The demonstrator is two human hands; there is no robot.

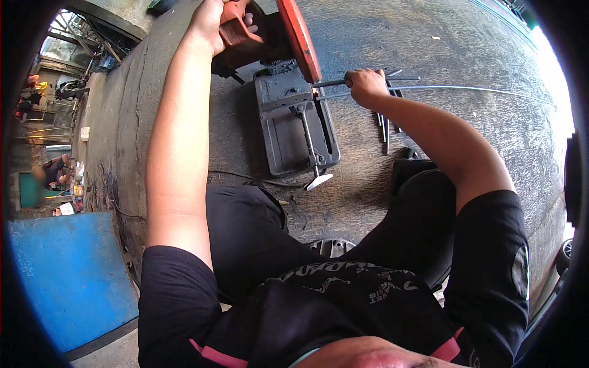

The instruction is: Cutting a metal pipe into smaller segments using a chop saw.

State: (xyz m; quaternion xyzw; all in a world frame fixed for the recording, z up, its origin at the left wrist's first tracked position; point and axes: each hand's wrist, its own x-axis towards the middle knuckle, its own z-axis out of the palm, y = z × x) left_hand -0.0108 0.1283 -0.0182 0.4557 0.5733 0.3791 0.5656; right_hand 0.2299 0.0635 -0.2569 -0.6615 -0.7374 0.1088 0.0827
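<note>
Seated person point(331, 306), knees at near side of black saw base point(279, 150). I see left hand point(211, 27) gripping orange handle point(238, 29), beyond base's far left corner. Red guard point(299, 40) at far right corner. Right hand point(367, 87) grips dark bar point(333, 83), just right of base. Blue panel point(73, 276) well left.

Strong white light comes from the right, where the edge burns out and a pale sheen spreads over the floor point(491, 135). The left forearm point(178, 147) is bright, while the shirt point(307, 300) sinks into shadow. Fisheye distortion curves the long rod point(491, 90); corners go black, and far-left details look soft.
</note>
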